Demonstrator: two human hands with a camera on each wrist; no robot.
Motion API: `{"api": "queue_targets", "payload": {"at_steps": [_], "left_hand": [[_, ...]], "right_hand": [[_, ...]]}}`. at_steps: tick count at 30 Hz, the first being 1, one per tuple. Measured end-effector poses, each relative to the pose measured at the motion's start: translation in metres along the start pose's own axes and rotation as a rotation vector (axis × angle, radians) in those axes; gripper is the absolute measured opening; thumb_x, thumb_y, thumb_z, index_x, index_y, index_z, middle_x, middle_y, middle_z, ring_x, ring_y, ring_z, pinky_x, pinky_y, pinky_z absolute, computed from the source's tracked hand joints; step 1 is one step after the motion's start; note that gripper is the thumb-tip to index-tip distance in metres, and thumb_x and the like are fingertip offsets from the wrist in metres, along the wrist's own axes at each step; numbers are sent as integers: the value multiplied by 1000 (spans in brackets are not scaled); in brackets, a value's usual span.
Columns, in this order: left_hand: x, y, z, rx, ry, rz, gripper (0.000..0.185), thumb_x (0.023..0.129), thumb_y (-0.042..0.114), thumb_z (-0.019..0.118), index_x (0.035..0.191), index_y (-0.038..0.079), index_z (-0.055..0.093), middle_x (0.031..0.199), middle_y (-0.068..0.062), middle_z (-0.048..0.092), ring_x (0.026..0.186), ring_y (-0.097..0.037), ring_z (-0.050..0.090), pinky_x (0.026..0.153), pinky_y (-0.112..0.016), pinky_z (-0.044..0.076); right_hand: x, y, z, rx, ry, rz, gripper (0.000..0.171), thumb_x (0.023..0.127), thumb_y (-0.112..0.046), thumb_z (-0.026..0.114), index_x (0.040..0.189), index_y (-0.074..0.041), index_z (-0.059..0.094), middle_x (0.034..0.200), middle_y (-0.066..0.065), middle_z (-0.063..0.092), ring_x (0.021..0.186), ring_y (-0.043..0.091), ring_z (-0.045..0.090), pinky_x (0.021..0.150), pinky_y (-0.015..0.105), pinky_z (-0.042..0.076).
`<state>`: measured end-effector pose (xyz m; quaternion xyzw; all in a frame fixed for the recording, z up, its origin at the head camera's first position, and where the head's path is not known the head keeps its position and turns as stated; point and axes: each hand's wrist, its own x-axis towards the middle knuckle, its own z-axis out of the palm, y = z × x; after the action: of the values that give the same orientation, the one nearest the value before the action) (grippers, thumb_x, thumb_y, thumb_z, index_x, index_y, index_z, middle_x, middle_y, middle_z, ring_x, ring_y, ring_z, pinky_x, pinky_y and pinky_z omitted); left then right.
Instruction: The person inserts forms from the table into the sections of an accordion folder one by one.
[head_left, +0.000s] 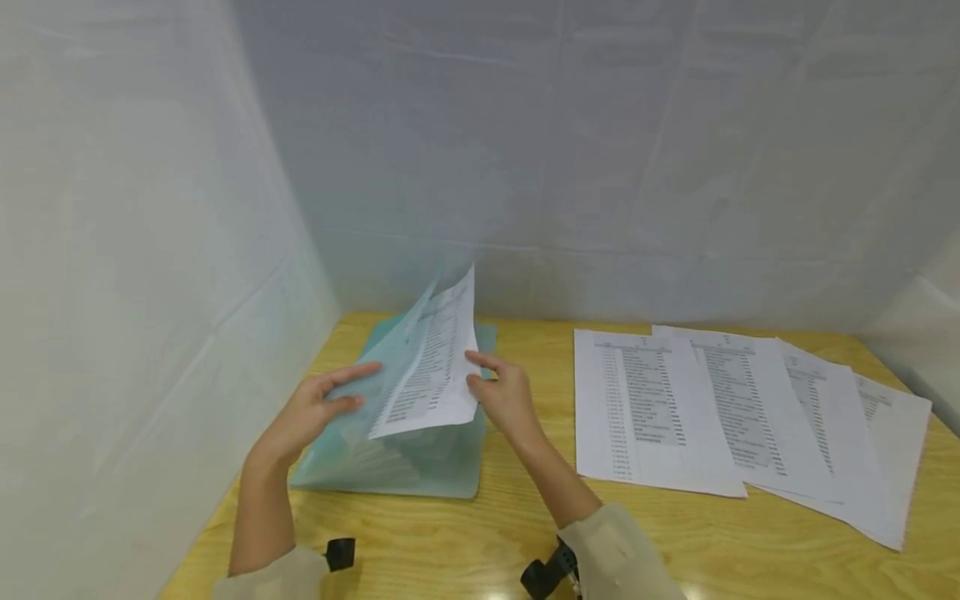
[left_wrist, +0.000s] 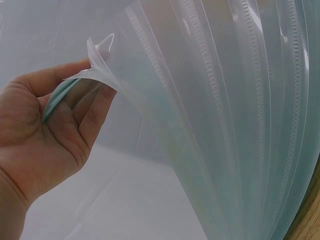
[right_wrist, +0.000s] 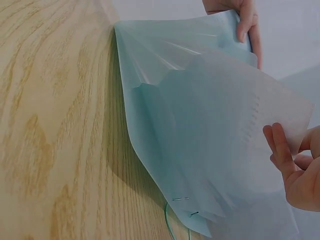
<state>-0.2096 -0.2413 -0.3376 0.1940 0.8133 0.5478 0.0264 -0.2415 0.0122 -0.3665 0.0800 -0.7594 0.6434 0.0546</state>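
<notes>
A teal translucent folder [head_left: 420, 467] with several clear sleeves lies open at the left of the wooden table [head_left: 517, 517]. My left hand [head_left: 348, 390] pinches the edge of the lifted sleeves [left_wrist: 225, 125] and teal cover between thumb and fingers [left_wrist: 90, 107], holding them upright. My right hand [head_left: 480, 372] pinches the right edge of a printed sheet [head_left: 435, 367] that stands tilted against those sleeves. In the right wrist view the right hand [right_wrist: 292, 167] holds the sheet [right_wrist: 260, 115] from behind, the folder [right_wrist: 165, 95] fans out below, and the left hand [right_wrist: 245, 22] shows at the top.
Several overlapping printed sheets [head_left: 675, 408] lie fanned on the right half of the table. White fabric walls [head_left: 150, 250] close in the left side and the back. Bare wood shows between folder and sheets and along the near edge.
</notes>
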Motion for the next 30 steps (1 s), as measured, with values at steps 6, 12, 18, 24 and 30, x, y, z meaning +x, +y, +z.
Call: {"api": "queue_targets", "payload": {"at_steps": [6,12,18,24,30], "left_hand": [[1,-1,0,-3,1,-6,42,91,0,52,132,-3,46,140,-17,37,134,-31,16,100,-54,22],[1,-1,0,13,1,-1,43,90,0,52,132,-3,46,139,-16,38,133,-30,19,99,-51,25],[0,-1,1,18,-6,-1,42,91,0,52,133,-3,46,140,-15,37,133,-30,18,98,-51,26],[0,0,1,2,-14,-8,43,92,2,52,134,-2,45,141,-16,35,134,-31,16,100,-54,23],[0,0,2,-3,-13,1,42,92,3,52,133,-2,45,140,-16,36,134,-30,17,100,-55,21]], "right_hand": [[1,2,4,-24,5,-23,34,84,-3,58,119,-1,61,101,15,63,39,6,30,37,19,25],[1,3,7,-30,-4,-20,34,84,-4,58,118,-1,62,99,15,63,38,5,31,37,19,27],[1,6,11,-35,-22,-22,33,85,-3,57,118,-1,62,102,15,63,39,6,33,38,19,29],[0,6,16,-22,-32,-21,33,85,-3,58,118,-1,62,95,14,65,45,7,46,43,20,38],[-2,8,21,-24,-38,-22,32,84,-4,59,116,-1,63,92,13,67,58,13,61,52,24,49]]}}
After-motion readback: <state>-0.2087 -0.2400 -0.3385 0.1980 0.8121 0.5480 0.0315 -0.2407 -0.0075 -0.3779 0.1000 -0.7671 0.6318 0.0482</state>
